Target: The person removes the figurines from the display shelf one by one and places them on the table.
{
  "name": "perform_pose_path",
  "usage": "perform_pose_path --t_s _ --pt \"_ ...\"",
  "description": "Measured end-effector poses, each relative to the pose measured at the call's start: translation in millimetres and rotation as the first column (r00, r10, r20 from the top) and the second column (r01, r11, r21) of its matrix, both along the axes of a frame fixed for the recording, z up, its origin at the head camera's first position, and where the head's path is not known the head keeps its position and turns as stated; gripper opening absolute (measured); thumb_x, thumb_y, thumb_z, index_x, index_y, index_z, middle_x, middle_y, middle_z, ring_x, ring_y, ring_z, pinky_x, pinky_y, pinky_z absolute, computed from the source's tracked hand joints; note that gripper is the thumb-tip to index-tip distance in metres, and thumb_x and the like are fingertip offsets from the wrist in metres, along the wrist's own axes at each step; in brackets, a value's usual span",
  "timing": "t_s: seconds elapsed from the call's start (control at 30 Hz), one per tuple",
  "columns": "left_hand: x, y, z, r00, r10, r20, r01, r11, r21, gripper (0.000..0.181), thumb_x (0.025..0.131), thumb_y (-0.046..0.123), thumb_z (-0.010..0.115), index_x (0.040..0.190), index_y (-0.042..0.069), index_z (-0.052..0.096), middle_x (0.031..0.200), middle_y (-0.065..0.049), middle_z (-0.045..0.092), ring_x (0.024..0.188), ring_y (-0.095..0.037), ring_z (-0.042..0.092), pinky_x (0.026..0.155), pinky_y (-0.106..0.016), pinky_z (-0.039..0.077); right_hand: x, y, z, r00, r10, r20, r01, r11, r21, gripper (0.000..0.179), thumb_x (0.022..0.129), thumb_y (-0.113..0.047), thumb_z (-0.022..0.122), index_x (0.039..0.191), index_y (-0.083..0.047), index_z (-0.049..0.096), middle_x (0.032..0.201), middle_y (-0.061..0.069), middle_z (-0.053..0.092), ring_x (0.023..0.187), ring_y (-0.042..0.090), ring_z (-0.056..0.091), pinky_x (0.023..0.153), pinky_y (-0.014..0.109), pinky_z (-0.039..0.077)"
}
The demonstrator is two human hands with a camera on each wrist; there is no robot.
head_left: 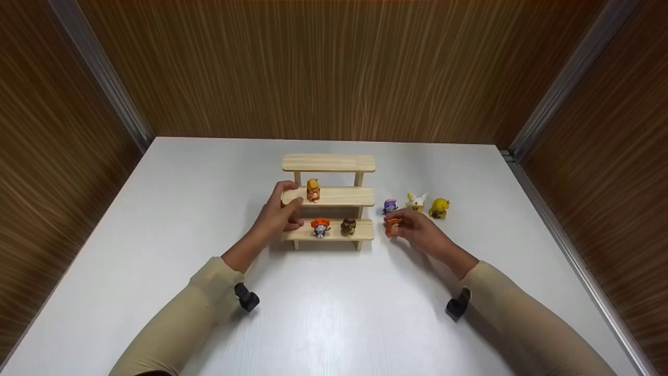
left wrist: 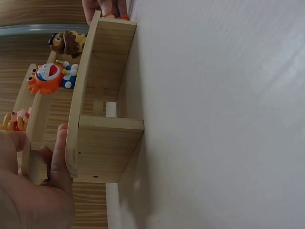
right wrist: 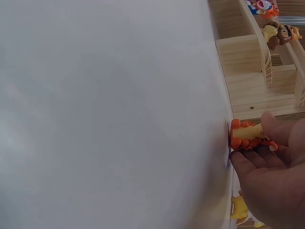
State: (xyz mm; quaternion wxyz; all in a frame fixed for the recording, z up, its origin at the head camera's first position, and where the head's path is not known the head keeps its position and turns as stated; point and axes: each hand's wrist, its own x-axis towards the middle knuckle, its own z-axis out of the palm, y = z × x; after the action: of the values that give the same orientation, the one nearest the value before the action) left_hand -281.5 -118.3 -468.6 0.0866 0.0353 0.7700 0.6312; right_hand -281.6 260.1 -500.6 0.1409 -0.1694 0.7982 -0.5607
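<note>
A three-tier wooden display shelf [head_left: 344, 196] stands on the white table. My left hand [head_left: 275, 211] grips its left end, at the middle tier, with the thumb near an orange figurine [head_left: 313, 191] on that tier. The lowest tier carries a figurine with an orange crab-like hood [left wrist: 50, 78] and a brown-maned lion figurine [head_left: 348, 226]. Right of the shelf, my right hand [head_left: 420, 233] pinches an orange tiger figurine [right wrist: 245, 135] between thumb and fingers, its feet right at the tabletop. The hand partly hides the tiger's striped back.
Behind my right hand stand a purple-topped figurine [head_left: 390, 206], a white long-eared figurine [head_left: 416, 201] and a yellow-hooded figurine [head_left: 439, 208]. The shelf's top tier [head_left: 329, 162] is bare wood. Wood-grain panels [head_left: 334, 68] wall the table [head_left: 323, 313] at the back and sides.
</note>
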Motion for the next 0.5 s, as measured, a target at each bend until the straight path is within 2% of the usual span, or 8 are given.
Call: perform_pose_path --t_s 0.27,0.5 --pt "0.0 -0.1 -1.2 1.000 0.008 -0.003 -0.008 1.000 -0.010 0.045 0.107 0.035 0.058 0.147 0.025 0.039 0.079 -0.009 0.057 0.071 -0.019 0.069 0.061 -0.025 0.059 0.4 1.4 -0.7 0.999 -0.014 0.032 0.013 1.000 0.027 0.037 0.100 0.001 0.064 0.137 0.004 0.058 0.137 0.025 0.058 0.125 0.037 0.059 0.092 0.024 0.054" --pt "-0.4 1.0 -1.8 1.000 0.016 -0.011 -0.016 1.000 -0.020 0.042 0.107 0.035 0.057 0.145 0.027 0.040 0.078 -0.008 0.057 0.070 -0.018 0.069 0.060 -0.025 0.059 0.4 1.2 0.3 0.999 -0.022 0.033 0.021 0.999 0.048 0.037 0.099 0.002 0.066 0.136 0.003 0.060 0.136 0.024 0.060 0.126 0.036 0.059 0.093 0.021 0.053"
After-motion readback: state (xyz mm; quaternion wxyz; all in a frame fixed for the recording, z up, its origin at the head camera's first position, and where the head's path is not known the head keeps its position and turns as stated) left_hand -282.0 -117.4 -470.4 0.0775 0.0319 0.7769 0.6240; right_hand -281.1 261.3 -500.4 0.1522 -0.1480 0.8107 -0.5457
